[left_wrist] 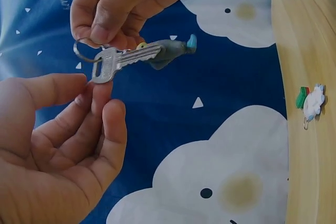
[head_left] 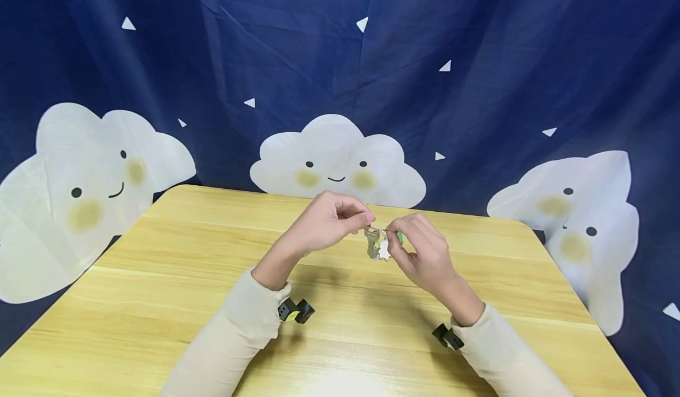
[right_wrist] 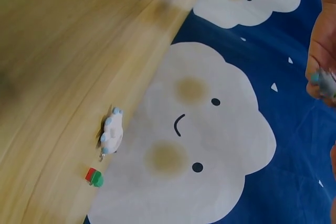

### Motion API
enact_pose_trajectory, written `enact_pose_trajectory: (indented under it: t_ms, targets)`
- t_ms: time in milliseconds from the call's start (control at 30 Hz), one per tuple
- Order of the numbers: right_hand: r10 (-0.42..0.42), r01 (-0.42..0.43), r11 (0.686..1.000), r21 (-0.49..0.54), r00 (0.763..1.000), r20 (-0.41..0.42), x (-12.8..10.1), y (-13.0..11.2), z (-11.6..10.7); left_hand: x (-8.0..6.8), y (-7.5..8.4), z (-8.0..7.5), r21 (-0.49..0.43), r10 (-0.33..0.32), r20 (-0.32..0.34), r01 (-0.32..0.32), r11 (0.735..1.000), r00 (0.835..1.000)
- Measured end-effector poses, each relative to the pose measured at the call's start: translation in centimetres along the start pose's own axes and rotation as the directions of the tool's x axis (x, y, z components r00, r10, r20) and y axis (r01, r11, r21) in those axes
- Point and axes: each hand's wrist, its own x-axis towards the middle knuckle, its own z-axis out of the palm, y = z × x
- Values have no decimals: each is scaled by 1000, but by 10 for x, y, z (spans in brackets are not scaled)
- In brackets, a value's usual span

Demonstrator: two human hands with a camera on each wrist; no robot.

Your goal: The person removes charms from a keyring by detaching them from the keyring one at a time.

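My left hand [head_left: 326, 223] pinches the head of a silver key [left_wrist: 107, 65] between thumb and fingertips. Across from it, my right hand [head_left: 425, 246] holds the thin metal key ring [left_wrist: 79, 53] at its edge, thumb pressed against it. The key's head overlaps the ring in the left wrist view. A small grey figure charm [left_wrist: 169, 52] with a light-blue end sits beside the key's blade, partly behind it. Both hands are raised over the table, fingertips close together.
On the wooden table [head_left: 186, 232] lie a white charm [right_wrist: 112, 132] with light-blue bumps and a small green-and-red piece [right_wrist: 94, 177]. In the head view they appear just beyond my hands. A dark blue cloth [head_left: 297, 43] with smiling clouds hangs behind the table.
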Motion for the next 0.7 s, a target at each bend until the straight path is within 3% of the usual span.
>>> enact_pose_trajectory:
  t_ms: [233, 433, 700]
  targets:
    - [41, -39, 999, -28, 998, 50, 0, 2, -1, 0, 1, 2, 3, 114, 66, -114, 993, 991]
    - [64, -63, 998, -21, 995, 74, -1, 1, -1, 0, 2, 4, 90, 204, 108, -214, 973, 973]
    - [129, -129, 992, -13, 989, 71, 0, -1, -3, -1, 7, 5, 185, 213, 110, -231, 955, 971]
